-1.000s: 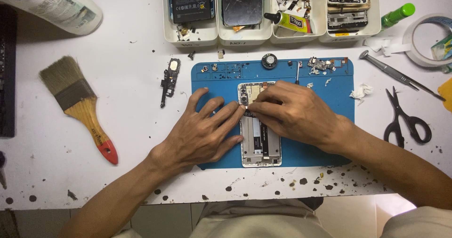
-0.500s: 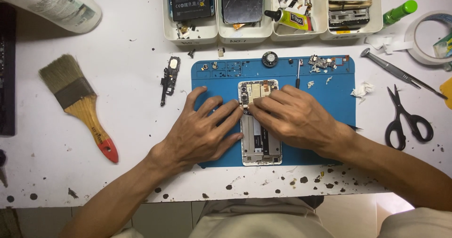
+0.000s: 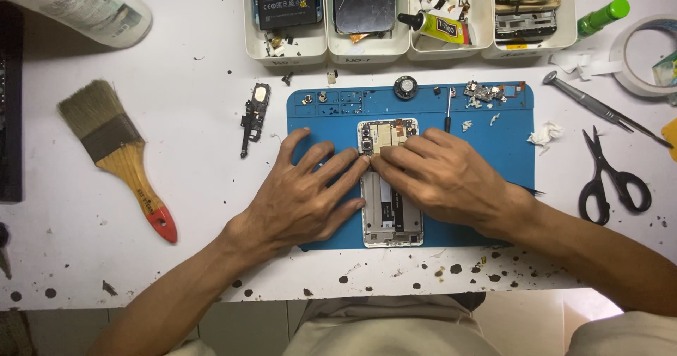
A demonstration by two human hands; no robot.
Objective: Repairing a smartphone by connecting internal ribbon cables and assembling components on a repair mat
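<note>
- We see an opened phone [image 3: 391, 222], back cover off and circuit board exposed, lying lengthwise in the middle of a blue work mat [image 3: 508, 144] on a white table [image 3: 197, 116].
- Our left hand [image 3: 303, 194] lies flat on the mat just left of the phone, fingers spread, its fingertips touching the phone's left edge near the upper half.
- Our right hand [image 3: 444, 176] lies across the phone's middle from the right, covering it; its fingertips meet those of the left hand just below the board.
- The two hands are thus together, pressed down on the phone rather than closed around it; only the phone's top and bottom ends show.
- A small screwdriver [image 3: 448, 109] and loose parts lie on the mat above the hands.
- A paintbrush [image 3: 116, 151] lies well to the left, scissors [image 3: 610, 180] and tweezers [image 3: 599, 109] to the right.
- White trays [image 3: 409, 46] of phone parts stand beyond the mat.
</note>
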